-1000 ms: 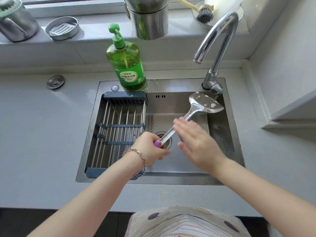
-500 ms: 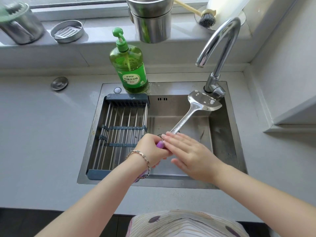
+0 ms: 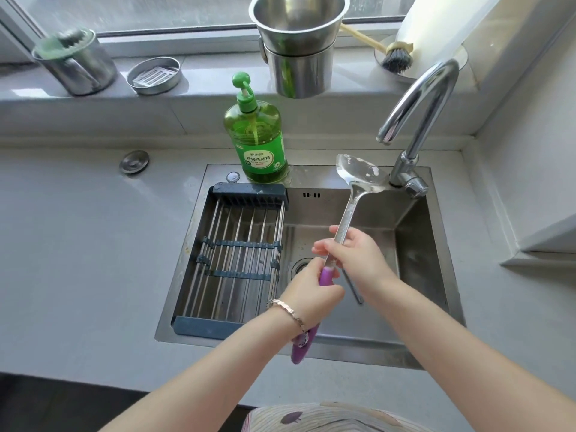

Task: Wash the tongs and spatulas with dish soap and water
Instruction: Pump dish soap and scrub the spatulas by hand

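Observation:
A steel spatula (image 3: 358, 177) with a purple handle is held over the sink (image 3: 414, 244), its soapy blade up near the base of the tap (image 3: 417, 120). My left hand (image 3: 311, 293) grips the purple handle, whose end sticks out below my wrist. My right hand (image 3: 358, 260) wraps its fingers round the metal shaft just above the handle. Another metal utensil (image 3: 355, 293) lies in the basin under my right hand, mostly hidden. A green dish soap bottle (image 3: 257, 141) with a pump stands on the sink's back rim.
A dark drying rack (image 3: 237, 260) with steel rods spans the sink's left half. On the window ledge stand a steel pot (image 3: 299, 48), a metal cup (image 3: 78, 67), a small round tin (image 3: 154, 76) and a dish brush (image 3: 396, 59). Grey counter surrounds the sink.
The spatula has swung from pointing right to more upright, its blade now left of the tap base. My right hand went from flat fingers on the shaft to a curled hold.

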{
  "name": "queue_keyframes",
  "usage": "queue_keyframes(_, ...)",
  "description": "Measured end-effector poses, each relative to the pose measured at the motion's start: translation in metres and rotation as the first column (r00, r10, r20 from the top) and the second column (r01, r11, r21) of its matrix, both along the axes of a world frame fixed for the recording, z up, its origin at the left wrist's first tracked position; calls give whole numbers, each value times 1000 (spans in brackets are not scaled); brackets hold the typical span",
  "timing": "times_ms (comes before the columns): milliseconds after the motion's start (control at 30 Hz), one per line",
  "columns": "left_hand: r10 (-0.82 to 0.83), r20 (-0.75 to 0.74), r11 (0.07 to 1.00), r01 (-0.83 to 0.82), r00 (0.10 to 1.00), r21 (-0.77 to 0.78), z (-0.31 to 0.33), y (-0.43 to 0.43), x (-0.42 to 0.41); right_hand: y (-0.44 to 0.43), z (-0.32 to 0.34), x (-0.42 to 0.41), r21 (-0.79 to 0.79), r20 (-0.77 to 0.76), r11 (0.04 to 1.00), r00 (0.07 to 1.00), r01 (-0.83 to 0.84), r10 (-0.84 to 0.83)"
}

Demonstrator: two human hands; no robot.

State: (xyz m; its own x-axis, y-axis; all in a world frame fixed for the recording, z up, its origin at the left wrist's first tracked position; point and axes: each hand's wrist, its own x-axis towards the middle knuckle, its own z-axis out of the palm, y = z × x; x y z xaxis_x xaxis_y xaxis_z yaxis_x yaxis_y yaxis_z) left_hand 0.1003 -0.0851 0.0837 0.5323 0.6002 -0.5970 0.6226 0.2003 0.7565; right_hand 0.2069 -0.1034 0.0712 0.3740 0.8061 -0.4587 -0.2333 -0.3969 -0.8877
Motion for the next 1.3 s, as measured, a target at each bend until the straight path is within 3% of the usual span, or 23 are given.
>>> queue_keyframes(100,85,29,975,-77,996,-206,0,10,2,5,-1,1,-27,-10,997,997,-76,76)
queue_keyframes(200,325,36,914,-305,945,-267,6,38,1,9,1,7,-46,-30,975,976,-217,215)
queue_keyframes(267,518,92,823,-466,850,-325,7,59,-3,13,5,11,-20,-114,950,945,-310,306)
queue_keyframes(400,758,254,615,-528,601,-585,13,83,1,29,21,13,44,-280,870,830,-492,483)
queue_keyframes(467,879,232,458,-606,416,-650,12,90,6,41,25,13,-33,-181,849,839,-527,514)
queue_keyframes(533,952,172,298,-634,254,-714,10,100,4,57,29,15,-141,80,850,850,-508,521)
queue_keyframes(633,982,131,191,-677,139,-711,3,123,-8,94,40,19,-178,278,903,860,-391,427)
queue_keyframes(700,989,132,142,-697,68,-703,-1,139,-16,129,51,25,-154,241,937,908,-313,343)
queue_keyframes(800,992,123,67,-710,-29,-701,-2,158,-22,183,70,33,-146,35,961,970,-234,242)
queue_keyframes(867,992,113,45,-705,-49,-708,-2,166,-24,216,78,33,-176,-58,953,969,-247,241)
queue_keyframes(1067,981,181,167,-756,65,-632,-3,185,-24,287,89,24,-260,-146,926,959,-275,244)
queue_keyframes(1300,983,182,146,-773,40,-618,-6,208,-20,318,97,23,-311,-300,899,929,-309,216)
